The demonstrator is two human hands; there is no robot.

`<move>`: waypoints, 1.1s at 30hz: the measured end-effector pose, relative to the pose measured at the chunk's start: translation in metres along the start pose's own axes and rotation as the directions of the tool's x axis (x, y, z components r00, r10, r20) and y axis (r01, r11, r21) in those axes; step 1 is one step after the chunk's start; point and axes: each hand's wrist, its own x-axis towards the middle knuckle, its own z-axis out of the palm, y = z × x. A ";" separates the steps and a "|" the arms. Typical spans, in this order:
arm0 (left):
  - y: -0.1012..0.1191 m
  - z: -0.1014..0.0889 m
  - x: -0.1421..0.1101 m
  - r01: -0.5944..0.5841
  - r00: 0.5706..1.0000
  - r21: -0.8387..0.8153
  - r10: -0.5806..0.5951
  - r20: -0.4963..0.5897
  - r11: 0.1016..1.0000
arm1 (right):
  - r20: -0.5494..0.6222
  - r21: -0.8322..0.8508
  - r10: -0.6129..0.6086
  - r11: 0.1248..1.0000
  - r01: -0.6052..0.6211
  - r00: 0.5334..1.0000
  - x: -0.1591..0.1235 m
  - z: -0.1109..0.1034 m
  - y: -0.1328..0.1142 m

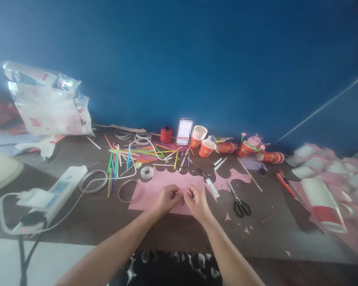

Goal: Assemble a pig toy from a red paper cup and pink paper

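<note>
My left hand [167, 200] and my right hand [197, 203] meet over a sheet of pink paper [149, 184]. Both are closed, with the fingertips pinching a small pink piece [183, 191] that looks like paper; its shape is mostly hidden by the fingers. Beneath them the sheet lies flat, and its right part has scalloped cut edges. Black-handled scissors [241, 206] rest to the right of my right hand. A white strip [212, 188] lies nearer, on the pink paper. A roll of tape [146, 172] sits at the sheet's upper left.
Colored sticks [137, 154] spread behind the sheet, beside red paper cups [208, 148] and a red thread spool [166, 135]. A white power strip [58, 192] with a looping cable occupies the left. At right are a red utility knife [286, 184] and a large paper cup [323, 204].
</note>
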 end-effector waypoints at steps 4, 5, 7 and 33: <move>0.000 -0.002 0.002 0.079 0.996 -0.166 -0.071 0.052 0.983 | 0.038 0.089 0.042 0.995 -0.045 0.998 0.001 -0.003 -0.002; 0.000 -0.003 0.002 0.101 0.993 -0.209 -0.087 0.076 0.973 | 0.045 0.094 0.056 0.994 -0.060 0.997 0.002 -0.005 -0.003; 0.000 -0.003 0.003 0.119 0.989 -0.261 -0.093 0.111 0.958 | 0.043 0.077 0.080 0.994 -0.084 0.996 0.003 -0.007 -0.003; 0.000 -0.005 0.006 0.131 0.983 -0.312 -0.081 0.167 0.941 | 0.053 0.038 0.078 0.996 -0.080 0.996 0.003 -0.009 -0.009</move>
